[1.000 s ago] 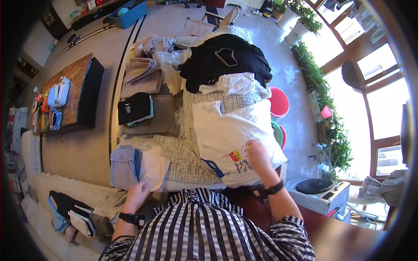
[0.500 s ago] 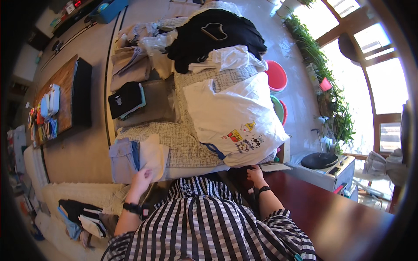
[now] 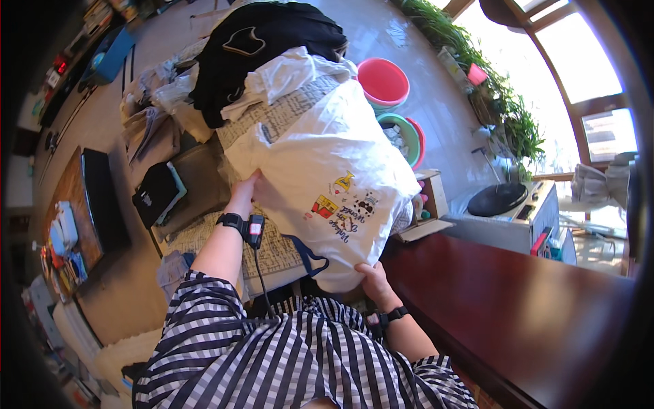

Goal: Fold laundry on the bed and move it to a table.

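A white T-shirt (image 3: 300, 163) with a colourful cartoon print lies spread over a patterned grey-beige cushion, its dark blue neckband (image 3: 308, 258) toward me. My left hand (image 3: 246, 189) is closed on the shirt's left part, the fingers partly hidden by cloth. At the near right edge, my right hand (image 3: 375, 281) pinches the fabric between thumb and fingers. Beyond the shirt, another white garment (image 3: 279, 76) lies crumpled against a black garment (image 3: 272, 41). Left of my left hand sits a folded black garment (image 3: 158, 194) on a teal one.
A dark red wooden tabletop (image 3: 504, 300) stretches along my right. Pink (image 3: 383, 80) and green (image 3: 398, 133) tubs stand beyond an open cardboard box (image 3: 430, 198). Folded blue jeans (image 3: 174, 269) lie near my left forearm. Plants (image 3: 477, 88) line the window side.
My left hand has left the folded clothes and moved right and forward onto the T-shirt. The right hand has come onto the shirt's near edge. The whole view has turned.
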{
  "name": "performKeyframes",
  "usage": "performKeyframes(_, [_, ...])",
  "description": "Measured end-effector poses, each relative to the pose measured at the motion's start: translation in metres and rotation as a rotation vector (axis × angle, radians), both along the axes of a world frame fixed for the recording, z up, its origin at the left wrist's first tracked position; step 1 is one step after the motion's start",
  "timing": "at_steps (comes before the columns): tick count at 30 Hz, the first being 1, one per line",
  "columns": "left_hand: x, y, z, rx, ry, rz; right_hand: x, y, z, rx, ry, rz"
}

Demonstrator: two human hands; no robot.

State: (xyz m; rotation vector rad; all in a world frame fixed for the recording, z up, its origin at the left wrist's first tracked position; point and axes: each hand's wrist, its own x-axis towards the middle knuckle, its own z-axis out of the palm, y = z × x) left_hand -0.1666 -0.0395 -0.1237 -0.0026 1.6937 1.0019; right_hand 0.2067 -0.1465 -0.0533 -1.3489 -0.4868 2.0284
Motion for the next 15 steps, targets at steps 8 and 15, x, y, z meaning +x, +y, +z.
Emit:
performKeyframes(8, [-0.035, -0.027, 0.106, 0.567, -0.478, 0.135, 0.003, 0.030, 0.032, -0.055, 0.156, -0.023])
performKeyframes(15, [-0.099, -0.148, 0.304, 1.057, -0.196, 0.083, -0.059, 0.056, 0.099, 0.021, 0.309, 0.234])
